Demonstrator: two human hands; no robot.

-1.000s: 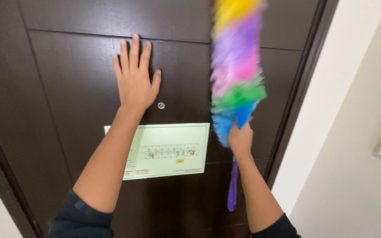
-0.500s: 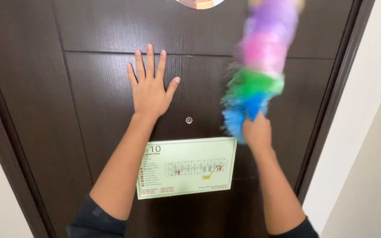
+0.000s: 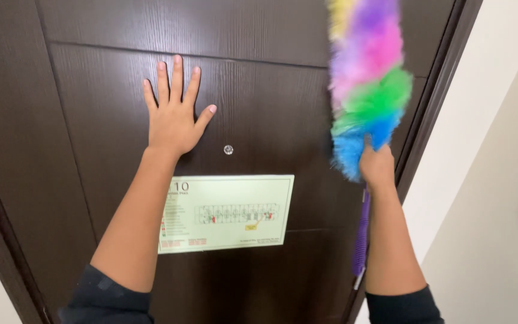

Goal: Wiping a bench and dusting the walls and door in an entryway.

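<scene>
Since half a second ago our view has dropped a little, so the door (image 3: 259,108) sits lower in the picture, the round plate that showed at 12 o'clock is out of sight, and the duster (image 3: 367,84) has swung slightly up and toward the frame. We keep our left hand (image 3: 174,117) released and flat on the dark wood, fingers spread and pointing to 12 o'clock, thumb out toward 2 o'clock, grasping nothing. At about 4 o'clock from that hand, just beside the thumb's reach, sits the small round peephole (image 3: 228,149). Below it, at 6 o'clock, a pale green notice (image 3: 229,211) with a floor plan is fixed to the door, and our left forearm crosses its left edge. Our right hand (image 3: 378,168) is clenched around the duster at the base of its fluffy head, which rises toward 12 o'clock in bands of blue, green, pink, purple and yellow, blurred, its top cut off by the picture's edge. The purple handle (image 3: 361,237) hangs out of the fist toward 6 o'clock along our forearm. At 3 o'clock from the duster runs the dark door frame (image 3: 436,90), then a cream wall (image 3: 487,180).
</scene>
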